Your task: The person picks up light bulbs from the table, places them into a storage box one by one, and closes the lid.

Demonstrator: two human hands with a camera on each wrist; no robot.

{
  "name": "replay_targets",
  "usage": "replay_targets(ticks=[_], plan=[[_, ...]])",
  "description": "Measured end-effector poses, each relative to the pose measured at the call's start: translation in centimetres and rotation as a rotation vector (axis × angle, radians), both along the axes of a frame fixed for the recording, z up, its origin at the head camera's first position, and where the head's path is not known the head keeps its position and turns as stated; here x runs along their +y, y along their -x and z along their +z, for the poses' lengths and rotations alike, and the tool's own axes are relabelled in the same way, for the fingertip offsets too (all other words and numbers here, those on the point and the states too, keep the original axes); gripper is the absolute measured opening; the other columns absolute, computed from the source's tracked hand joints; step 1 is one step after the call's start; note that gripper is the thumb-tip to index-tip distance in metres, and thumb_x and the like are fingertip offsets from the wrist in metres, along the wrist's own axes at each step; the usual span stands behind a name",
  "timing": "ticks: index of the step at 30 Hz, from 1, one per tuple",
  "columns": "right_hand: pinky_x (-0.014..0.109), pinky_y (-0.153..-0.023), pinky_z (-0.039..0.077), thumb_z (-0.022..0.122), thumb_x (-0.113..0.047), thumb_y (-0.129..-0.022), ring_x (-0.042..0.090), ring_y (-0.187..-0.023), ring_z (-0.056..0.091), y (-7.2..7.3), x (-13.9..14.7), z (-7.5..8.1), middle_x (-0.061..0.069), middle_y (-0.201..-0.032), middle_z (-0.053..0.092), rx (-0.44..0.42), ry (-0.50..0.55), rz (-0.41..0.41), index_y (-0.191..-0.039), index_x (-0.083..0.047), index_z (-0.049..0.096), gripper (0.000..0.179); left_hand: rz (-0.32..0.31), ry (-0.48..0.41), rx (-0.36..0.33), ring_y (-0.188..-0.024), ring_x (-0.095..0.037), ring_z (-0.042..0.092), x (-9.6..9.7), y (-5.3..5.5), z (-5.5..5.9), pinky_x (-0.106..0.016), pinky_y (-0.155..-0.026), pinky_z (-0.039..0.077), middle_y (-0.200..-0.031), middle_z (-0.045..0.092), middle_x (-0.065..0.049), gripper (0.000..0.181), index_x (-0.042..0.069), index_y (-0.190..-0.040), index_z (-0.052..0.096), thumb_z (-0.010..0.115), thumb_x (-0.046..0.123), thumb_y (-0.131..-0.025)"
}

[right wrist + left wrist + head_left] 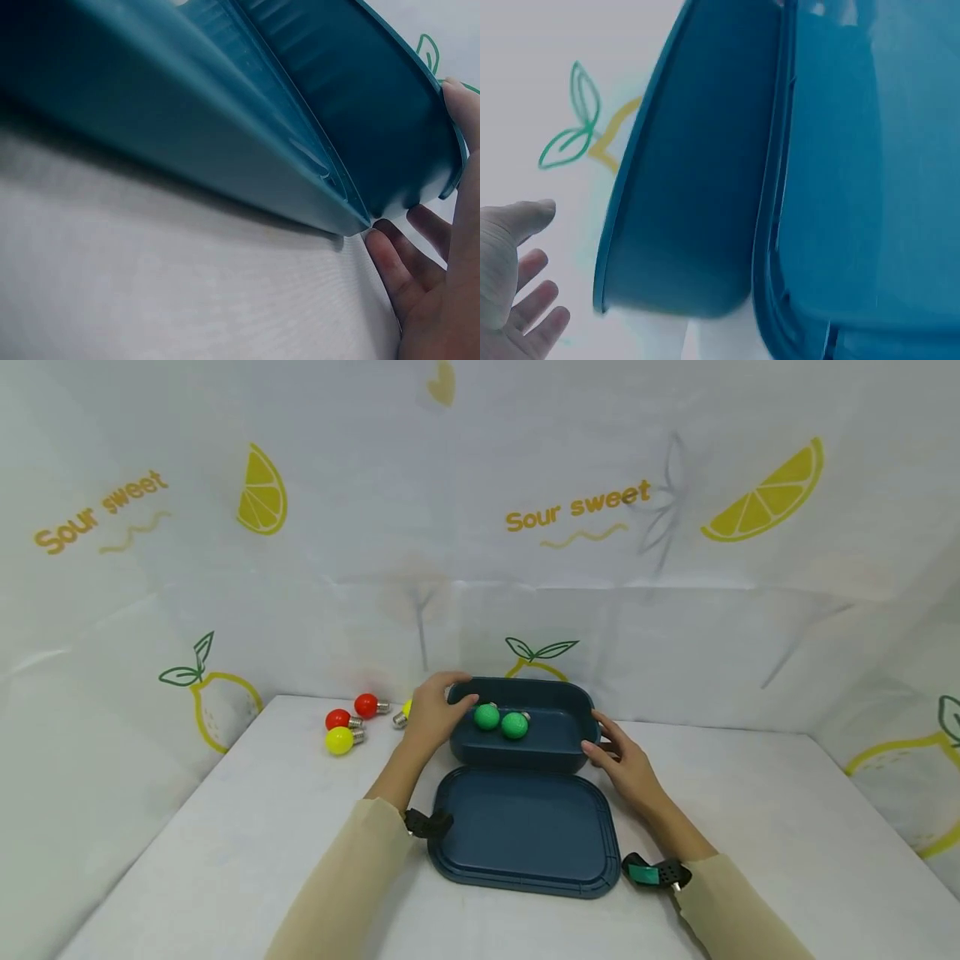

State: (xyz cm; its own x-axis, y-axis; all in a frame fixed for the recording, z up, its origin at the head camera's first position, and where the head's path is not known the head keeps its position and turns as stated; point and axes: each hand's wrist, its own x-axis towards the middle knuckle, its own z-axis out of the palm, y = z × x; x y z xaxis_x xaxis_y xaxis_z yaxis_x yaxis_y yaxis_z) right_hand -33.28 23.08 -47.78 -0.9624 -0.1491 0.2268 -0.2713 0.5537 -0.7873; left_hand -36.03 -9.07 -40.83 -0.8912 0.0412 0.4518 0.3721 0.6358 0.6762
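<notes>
A dark blue rectangular box [521,755] stands at the back of the table with two green light bulbs [514,725] lying inside. My left hand [437,708] is at its left end, thumb overlapping the rim in the head view. In the left wrist view those fingers [536,304] are spread, with a gap between them and the box wall [686,172]. My right hand [628,766] holds the box's right end. Its thumb [461,105] rests at the rim and the fingertips reach the lower wall. A matching blue lid [527,827] lies flat in front.
Left of the box lie two red bulbs [367,706] and a yellow bulb [339,741]. Another yellow bulb [406,710] is partly hidden behind my left hand. A white lemon-print sheet [480,527] hangs close behind the box.
</notes>
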Motion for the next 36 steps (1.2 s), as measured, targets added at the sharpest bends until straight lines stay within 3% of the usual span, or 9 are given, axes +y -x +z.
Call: replay_targets(ticks=[4, 8, 11, 14, 21, 29, 36], plan=[[0.048, -0.094, 0.057, 0.056, -0.039, -0.103, 0.041, -0.122, 0.063, 0.0, 0.2, 0.0, 0.027, -0.16, 0.035, -0.002, 0.011, 0.006, -0.162, -0.021, 0.025, 0.068, 0.041, -0.101, 0.007, -0.131, -0.03, 0.059, -1.7, -0.1, -0.3, -0.048, -0.11, 0.049, -0.134, 0.068, -0.011, 0.038, 0.01, -0.126, 0.07, 0.075, 0.022, -0.091], [0.037, -0.091, 0.057, 0.056, -0.039, -0.103, 0.04, -0.122, 0.063, -0.1, 0.4, 0.0, 0.027, -0.16, 0.035, -0.002, 0.02, 0.008, -0.162, -0.022, 0.027, 0.068, 0.079, -0.234, -0.019, -0.132, -0.032, 0.058, -3.3, -0.1, -1.4, -0.05, -0.111, 0.048, -0.136, 0.066, -0.013, 0.039, 0.009, -0.128, 0.069, 0.074, 0.019, -0.091], [0.026, -0.087, 0.056, 0.056, -0.037, -0.103, 0.04, -0.121, 0.063, -0.2, 0.4, 0.0, 0.027, -0.16, 0.036, 0.002, 0.024, 0.014, -0.161, -0.021, 0.027, 0.067, 0.113, -0.223, -0.038, -0.132, -0.034, 0.057, -4.2, 0.1, -2.4, -0.051, -0.113, 0.046, -0.139, 0.064, -0.014, 0.039, 0.009, -0.13, 0.068, 0.072, 0.018, -0.092], [0.021, -0.086, 0.054, 0.056, -0.037, -0.104, 0.04, -0.122, 0.063, -0.2, 0.4, -0.1, 0.027, -0.16, 0.035, 0.005, 0.025, 0.02, -0.162, -0.021, 0.026, 0.067, 0.139, -0.15, -0.047, -0.133, -0.034, 0.056, -4.8, 0.4, -3.0, -0.053, -0.114, 0.045, -0.14, 0.063, -0.013, 0.04, 0.012, -0.131, 0.067, 0.073, 0.02, -0.093], [0.028, -0.089, 0.056, 0.056, -0.037, -0.104, 0.039, -0.12, 0.064, -0.2, 0.2, 0.2, 0.027, -0.159, 0.036, -0.001, 0.014, 0.014, -0.161, -0.022, 0.027, 0.066, 0.154, -0.098, -0.067, -0.134, -0.03, 0.055, -5.5, 1.0, -4.3, -0.049, -0.116, 0.043, -0.141, 0.063, -0.01, 0.042, 0.013, -0.133, 0.065, 0.073, 0.02, -0.092], [0.053, -0.096, 0.056, 0.056, -0.037, -0.104, 0.042, -0.121, 0.063, -0.2, 0.0, 0.0, 0.028, -0.159, 0.036, -0.008, 0.015, 0.011, -0.162, -0.022, 0.026, 0.067, 0.121, -0.109, -0.109, -0.126, -0.03, 0.057, -6.5, 1.0, -6.2, -0.045, -0.111, 0.049, -0.148, 0.056, -0.011, 0.054, 0.01, -0.142, 0.057, 0.074, 0.016, -0.092], [0.052, -0.097, 0.056, 0.055, -0.04, -0.104, 0.039, -0.12, 0.064, -0.3, 0.0, 0.1, 0.026, -0.159, 0.038, -0.017, -0.005, -0.004, -0.162, -0.024, 0.025, 0.067, 0.149, -0.104, -0.156, -0.134, -0.032, 0.054, -6.8, 1.1, -6.7, -0.047, -0.117, 0.043, -0.147, 0.057, -0.014, 0.054, 0.009, -0.142, 0.056, 0.074, 0.019, -0.092]])
